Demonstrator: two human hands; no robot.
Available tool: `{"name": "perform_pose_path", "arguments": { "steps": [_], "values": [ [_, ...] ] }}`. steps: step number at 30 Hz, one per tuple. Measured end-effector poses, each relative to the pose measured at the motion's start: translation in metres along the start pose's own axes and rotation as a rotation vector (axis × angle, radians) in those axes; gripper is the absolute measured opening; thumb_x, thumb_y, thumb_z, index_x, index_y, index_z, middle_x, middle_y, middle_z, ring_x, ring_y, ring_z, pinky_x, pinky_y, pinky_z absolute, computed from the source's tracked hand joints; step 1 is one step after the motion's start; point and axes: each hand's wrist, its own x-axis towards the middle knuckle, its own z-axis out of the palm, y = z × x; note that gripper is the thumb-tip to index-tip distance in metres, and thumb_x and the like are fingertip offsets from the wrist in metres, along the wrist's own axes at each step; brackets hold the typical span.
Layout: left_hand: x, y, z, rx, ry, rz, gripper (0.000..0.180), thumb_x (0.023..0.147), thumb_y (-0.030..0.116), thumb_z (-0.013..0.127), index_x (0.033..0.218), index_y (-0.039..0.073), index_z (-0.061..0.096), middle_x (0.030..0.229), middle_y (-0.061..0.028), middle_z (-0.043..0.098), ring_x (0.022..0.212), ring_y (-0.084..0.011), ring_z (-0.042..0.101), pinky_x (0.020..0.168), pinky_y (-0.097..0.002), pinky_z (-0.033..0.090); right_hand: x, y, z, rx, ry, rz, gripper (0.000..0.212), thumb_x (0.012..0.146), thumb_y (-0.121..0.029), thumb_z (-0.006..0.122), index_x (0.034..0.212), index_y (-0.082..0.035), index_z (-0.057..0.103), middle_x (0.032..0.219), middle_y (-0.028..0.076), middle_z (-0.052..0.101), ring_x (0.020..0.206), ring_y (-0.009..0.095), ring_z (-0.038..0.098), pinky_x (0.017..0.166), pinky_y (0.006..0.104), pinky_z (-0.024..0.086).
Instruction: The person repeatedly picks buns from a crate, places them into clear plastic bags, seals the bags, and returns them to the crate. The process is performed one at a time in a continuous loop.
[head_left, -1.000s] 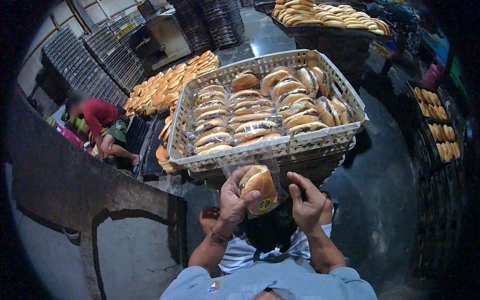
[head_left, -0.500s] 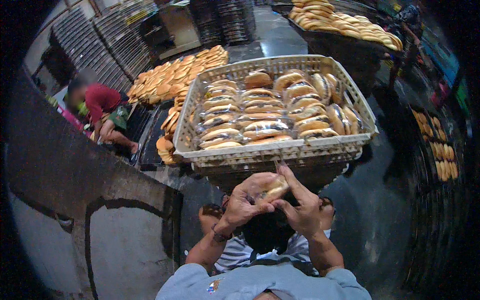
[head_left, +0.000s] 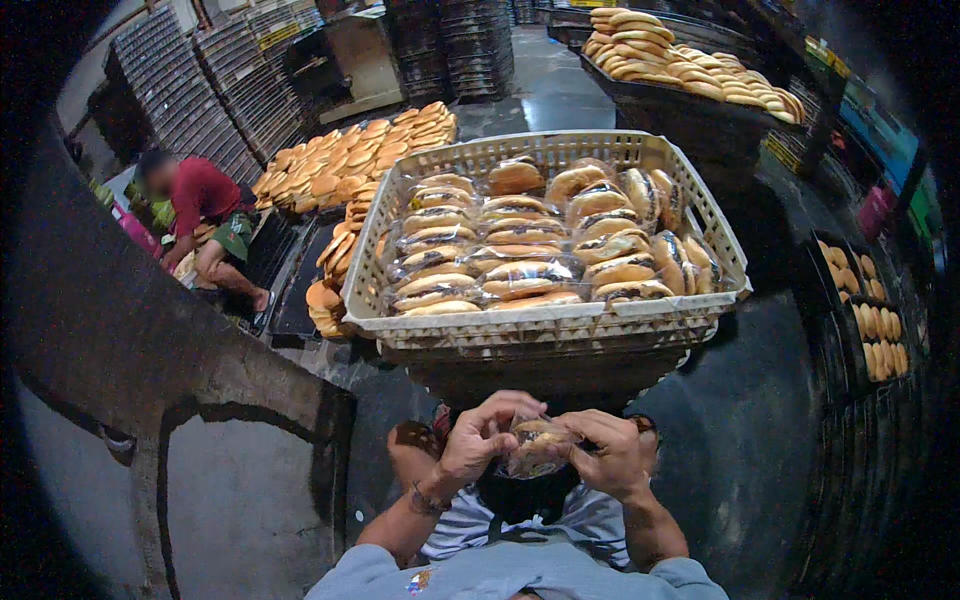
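Observation:
Between my hands, above my lap, is a filled bun (head_left: pixel 538 436) in a clear plastic bag. My left hand (head_left: pixel 482 438) grips its left side, thumb and fingers pressed on the plastic. At the other side my right hand (head_left: pixel 606 452) pinches the bag by its right end. Just beyond stands a cream plastic crate (head_left: pixel 560 318) with slotted walls. Rows of bagged buns with a dark filling (head_left: pixel 525 278) fill it, some standing on edge along its right side.
Flat, unwrapped buns (head_left: pixel 350 160) are heaped behind the crate on the left. A person in a red top (head_left: pixel 200 195) crouches beside them. Longer buns (head_left: pixel 690 65) are piled on a table at the far right. Dark trays of buns (head_left: pixel 880 325) stand at the right.
Both hands, with the bagged bun, have come down toward my lap and away from the crate. My right fingers, raised before, now pinch the bag. The crouching person's arm reaches lower.

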Motion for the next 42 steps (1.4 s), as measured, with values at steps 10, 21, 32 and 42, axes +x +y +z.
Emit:
{"name": "perform_pose_path", "arguments": {
  "steps": [10,21,32,42],
  "values": [
    [-0.017,-0.015,0.001,-0.064,0.154,-0.233,0.023,0.098,0.015,0.066,0.098,-0.007,0.071,0.1,-0.0149,0.073,0.092,-0.0184,0.069,0.086,-0.0331,0.056,-0.017,0.003,-0.002,0.005,-0.141,0.02,0.034,0.076,-0.011,0.081,0.109,-0.011,0.075,0.101,0.011,0.075,0.091,0.027,0.071,0.082,0.0363,0.055],
    [-0.016,-0.019,-0.005,0.394,-0.127,-0.451,0.016,0.089,0.015,0.076,0.097,0.003,0.071,0.094,-0.0016,0.068,0.09,-0.01,0.061,0.08,-0.0271,0.049,-0.035,0.011,0.017,0.099,-0.132,-0.113,0.037,0.074,-0.001,0.075,0.105,-0.02,0.079,0.11,0.01,0.067,0.102,0.028,0.065,0.084,0.0373,0.055],
    [-0.027,-0.009,0.004,0.755,-0.115,0.102,0.026,0.083,0.014,0.08,0.108,0.006,0.074,0.111,-0.0102,0.067,0.104,-0.0247,0.067,0.088,-0.0356,0.055,-0.019,-0.011,0.018,0.078,0.06,0.07,0.018,0.068,0.012,0.076,0.08,-0.001,0.072,0.08,0.009,0.072,0.073,0.018,0.071,0.066,0.0284,0.057],
    [-0.03,-0.002,0.001,0.819,0.064,0.142,0.027,0.084,0.014,0.079,0.11,0.008,0.076,0.117,-0.0133,0.066,0.107,-0.0258,0.067,0.091,-0.0347,0.056,-0.018,0.005,0.029,-0.025,0.132,0.15,0.031,0.074,0.006,0.08,0.085,-0.005,0.053,0.095,0.015,0.076,0.091,0.025,0.075,0.077,0.0334,0.06]
  ]
}}
